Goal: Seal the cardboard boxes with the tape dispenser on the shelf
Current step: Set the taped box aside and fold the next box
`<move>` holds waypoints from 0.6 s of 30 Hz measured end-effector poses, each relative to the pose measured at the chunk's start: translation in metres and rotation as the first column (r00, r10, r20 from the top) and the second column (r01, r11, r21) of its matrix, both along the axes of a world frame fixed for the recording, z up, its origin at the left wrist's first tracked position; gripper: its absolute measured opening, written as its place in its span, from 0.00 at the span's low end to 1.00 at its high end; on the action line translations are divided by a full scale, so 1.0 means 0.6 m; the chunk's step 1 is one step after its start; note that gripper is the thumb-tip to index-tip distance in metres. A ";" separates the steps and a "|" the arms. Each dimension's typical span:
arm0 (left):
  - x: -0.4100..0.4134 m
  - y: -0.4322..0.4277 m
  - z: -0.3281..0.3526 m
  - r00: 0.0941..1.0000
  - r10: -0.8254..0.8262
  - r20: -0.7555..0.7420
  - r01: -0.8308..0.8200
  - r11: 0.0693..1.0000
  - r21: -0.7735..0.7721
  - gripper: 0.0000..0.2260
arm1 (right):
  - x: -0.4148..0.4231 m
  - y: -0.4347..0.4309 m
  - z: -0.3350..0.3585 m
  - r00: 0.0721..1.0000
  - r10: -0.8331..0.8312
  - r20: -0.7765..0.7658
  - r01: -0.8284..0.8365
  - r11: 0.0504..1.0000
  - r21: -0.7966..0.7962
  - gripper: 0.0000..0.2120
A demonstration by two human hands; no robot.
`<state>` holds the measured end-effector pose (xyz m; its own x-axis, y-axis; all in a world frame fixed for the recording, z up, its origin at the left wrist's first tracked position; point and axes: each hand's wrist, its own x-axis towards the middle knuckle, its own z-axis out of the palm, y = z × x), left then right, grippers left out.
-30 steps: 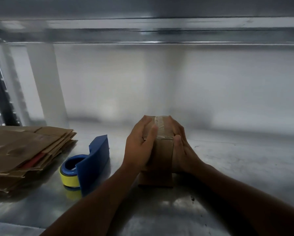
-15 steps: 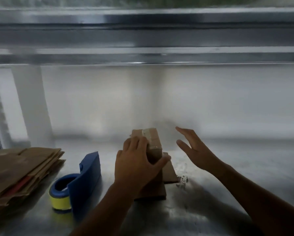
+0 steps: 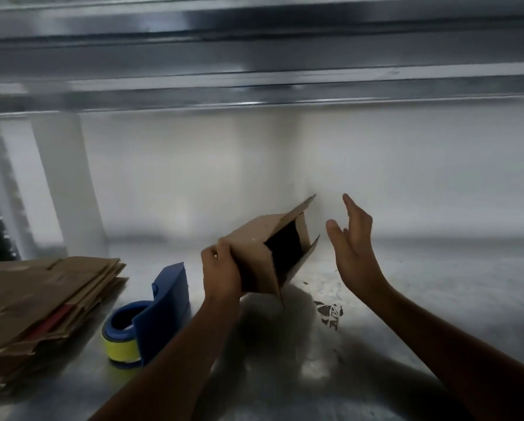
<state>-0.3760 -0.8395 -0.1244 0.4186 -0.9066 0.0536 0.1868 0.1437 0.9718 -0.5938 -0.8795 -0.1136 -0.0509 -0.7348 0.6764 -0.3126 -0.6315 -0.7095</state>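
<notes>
1. Head camera, starting at my left hand (image 3: 221, 275): it grips the near-left end of the cardboard box (image 3: 251, 250). My fingers curl over that end's top edge and my palm is against the box's shaded near side.
2. My left forearm rises from the bottom of the view, angled up and to the right, with the wrist almost straight.
3. I hold the box tilted, its open end raised and turned to the right. The inside is dark and the end flaps splay outward, one pointing up and one lower down. Its lowest flap edge comes down close to the shelf (image 3: 437, 284); I cannot tell whether it touches.
4. My right hand (image 3: 350, 241) holds nothing. Its fingers are straight and point upward, the thumb stands apart, and the palm faces left toward the open end. It is near the flaps but clear of them.
5. My right forearm comes in from the lower right corner and slopes up to the left.
6. A small dark scrap (image 3: 330, 311) lies on the shelf below my right hand.
7. Left of my left wrist, the blue tape dispenser (image 3: 163, 302) rests on the shelf with its yellow tape roll (image 3: 119, 347) at its near-left end, untouched.
8. Farther left, a stack of flattened cardboard (image 3: 42, 296) lies on the shelf, well apart from both hands.
9. A metal beam (image 3: 254, 86) crosses above, and a pale upright post (image 3: 66, 183) stands at the back left.
</notes>
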 end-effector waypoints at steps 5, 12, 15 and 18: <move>-0.009 0.001 0.002 0.969 -0.146 -0.198 0.156 0.987 0.034 0.18 | 0.008 0.007 -0.001 0.989 0.110 -0.103 -0.097 0.988 0.120 0.14; -0.009 -0.004 -0.002 0.966 -0.254 0.044 0.253 0.967 0.010 0.12 | 0.005 0.003 0.009 0.999 -0.042 -0.020 0.042 0.999 0.023 0.03; -0.022 -0.003 -0.005 0.923 -0.159 0.351 0.196 0.978 -0.074 0.18 | -0.005 0.007 0.016 0.999 0.012 0.032 -0.013 1.000 0.017 0.05; -0.024 -0.006 -0.011 0.900 -0.147 0.410 0.210 0.971 -0.115 0.26 | -0.012 0.012 0.021 1.000 0.007 -0.005 -0.007 0.998 -0.058 0.07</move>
